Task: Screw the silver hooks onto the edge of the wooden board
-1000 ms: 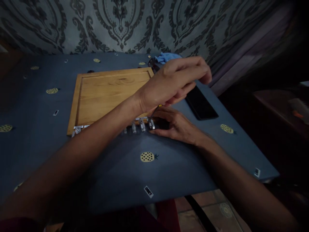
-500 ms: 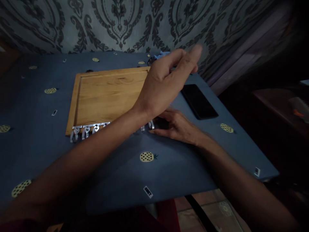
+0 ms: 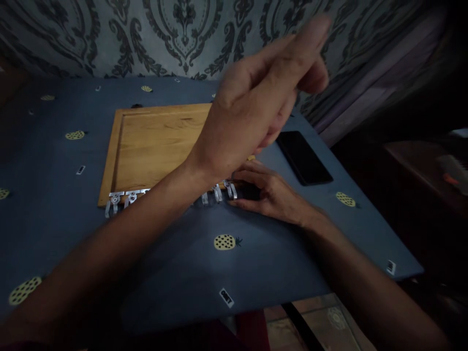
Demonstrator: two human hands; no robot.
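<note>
A wooden board point(image 3: 157, 146) with a raised rim lies flat on the table. Along its front edge sits a row of several small silver metal clips point(image 3: 115, 200) with curved prongs. My left hand point(image 3: 252, 97) is raised above the board's right side, the forearm crossing over the board and hiding part of the clip row. Its fingers are curled with the thumb stretched along them; anything inside the grasp is hidden. At the front right corner, my right hand point(image 3: 274, 192) grips the board, fingers over the top and thumb low in front, beside the last clip.
A black phone point(image 3: 304, 157) lies on the table to the right of the board. The blue tablecloth point(image 3: 175, 278) has pineapple prints, and its right edge slopes down towards me. Patterned cloth point(image 3: 183, 39) hangs behind the table.
My left hand has risen, coming closer to the camera, and more of the right-hand clips show beneath it. My right hand has stayed at the board's corner.
</note>
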